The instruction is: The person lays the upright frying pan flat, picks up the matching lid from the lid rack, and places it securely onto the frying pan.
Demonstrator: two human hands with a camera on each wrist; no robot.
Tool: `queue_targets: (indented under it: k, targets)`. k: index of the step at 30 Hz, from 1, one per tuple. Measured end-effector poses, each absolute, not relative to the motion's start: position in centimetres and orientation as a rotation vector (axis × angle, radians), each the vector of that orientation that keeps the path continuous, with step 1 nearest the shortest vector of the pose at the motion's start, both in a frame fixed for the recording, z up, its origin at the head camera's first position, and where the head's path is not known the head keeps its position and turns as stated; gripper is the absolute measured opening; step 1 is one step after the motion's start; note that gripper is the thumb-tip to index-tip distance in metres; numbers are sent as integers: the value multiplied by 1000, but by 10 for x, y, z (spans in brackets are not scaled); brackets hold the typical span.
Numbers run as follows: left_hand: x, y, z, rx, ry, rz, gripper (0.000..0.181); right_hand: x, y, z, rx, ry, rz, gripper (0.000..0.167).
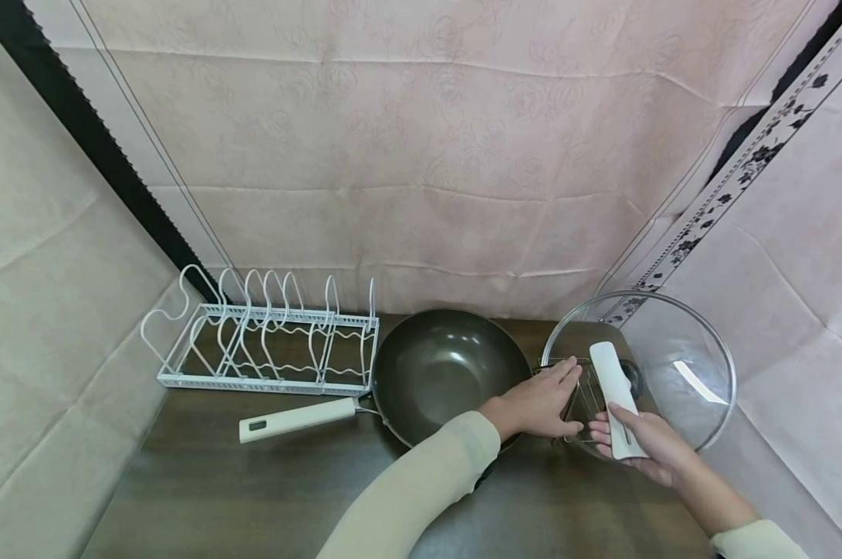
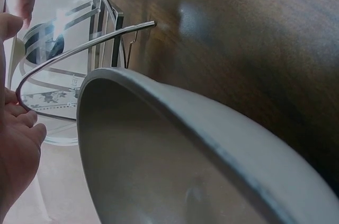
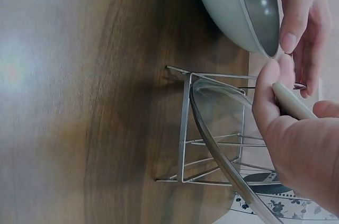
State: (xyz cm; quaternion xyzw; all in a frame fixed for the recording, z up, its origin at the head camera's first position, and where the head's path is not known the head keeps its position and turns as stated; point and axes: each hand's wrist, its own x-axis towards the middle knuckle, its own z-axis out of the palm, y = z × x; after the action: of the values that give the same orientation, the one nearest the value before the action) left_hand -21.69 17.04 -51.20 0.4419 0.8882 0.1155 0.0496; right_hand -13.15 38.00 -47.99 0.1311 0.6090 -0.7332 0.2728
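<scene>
Across the desk (image 1: 267, 489), at its right, the lid (image 1: 683, 369) seems racked, release remaining, my right hand (image 1: 652, 446) gripping its white handle (image 1: 613, 380), my left hand (image 1: 538, 402) outstretched against the wire rack (image 3: 185, 128).

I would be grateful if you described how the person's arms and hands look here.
The left sleeve is plain pale cream and reaches about to the wrist; the right sleeve, of similar colour, ends farther up the forearm. The left hand and right hand are bare, with no gloves showing.
</scene>
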Motion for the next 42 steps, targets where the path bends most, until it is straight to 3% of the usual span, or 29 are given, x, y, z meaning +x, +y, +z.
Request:
queue_targets:
  k: [15, 23, 42]
  targets:
    - [-218, 171, -512, 1342, 2707, 363, 95, -134, 386, -483, 172, 1283, -2061, 45]
    - [-220, 172, -515, 1357, 2723, 359, 96, -131, 381, -484, 208, 1405, -2111, 36]
    - [-217, 170, -513, 1357, 2715, 360, 95, -130, 381, -490, 231, 1567, -2055, 33]
